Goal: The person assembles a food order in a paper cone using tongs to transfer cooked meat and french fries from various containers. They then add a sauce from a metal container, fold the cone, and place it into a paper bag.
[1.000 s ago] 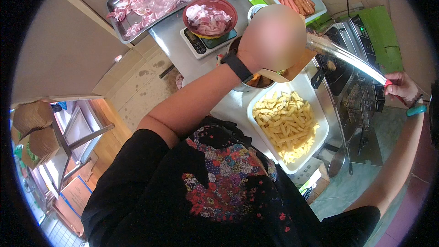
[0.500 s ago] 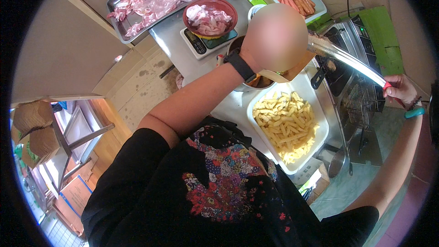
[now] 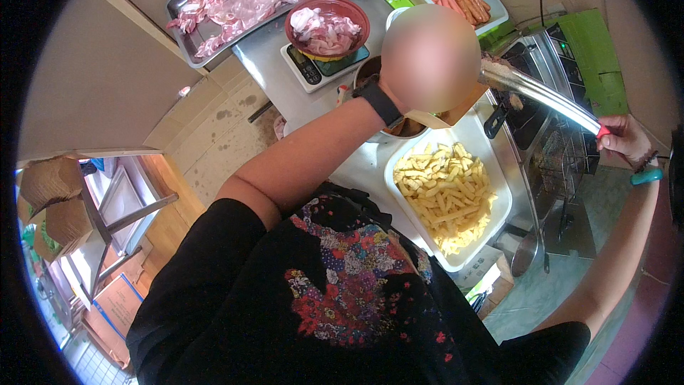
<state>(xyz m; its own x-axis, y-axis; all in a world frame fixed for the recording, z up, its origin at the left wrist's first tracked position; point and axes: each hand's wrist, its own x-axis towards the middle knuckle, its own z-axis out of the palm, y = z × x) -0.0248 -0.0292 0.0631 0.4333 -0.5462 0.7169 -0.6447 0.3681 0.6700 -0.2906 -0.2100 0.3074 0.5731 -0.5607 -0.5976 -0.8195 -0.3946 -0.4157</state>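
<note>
My left hand (image 3: 417, 64), with a black band on its wrist, reaches over the far part of the steel counter. A round blur covers its fingers, so its grip is hidden. A brown paper container (image 3: 463, 108) shows just below the blur, beside a round pot (image 3: 409, 128). Off to the right, my right hand (image 3: 627, 137) grips the red end of long metal tongs (image 3: 548, 93). Their far end, with brown crumbs on it, reaches the blur's right edge. French fries (image 3: 449, 199) fill a white tray (image 3: 507, 210) nearer to me.
Raw sliced meat lies on a metal tray (image 3: 187, 46). A red-brown bowl (image 3: 293, 34) of meat sits on a scale (image 3: 311, 75). Sausages fill a white tray (image 3: 499, 18). Fryer baskets (image 3: 559, 153) and a black pan handle (image 3: 493, 125) are at right; a strainer (image 3: 525, 254) hangs nearby.
My left hand and wrist have shifted very slightly to the right. The tongs and my right hand stay almost in place.
</note>
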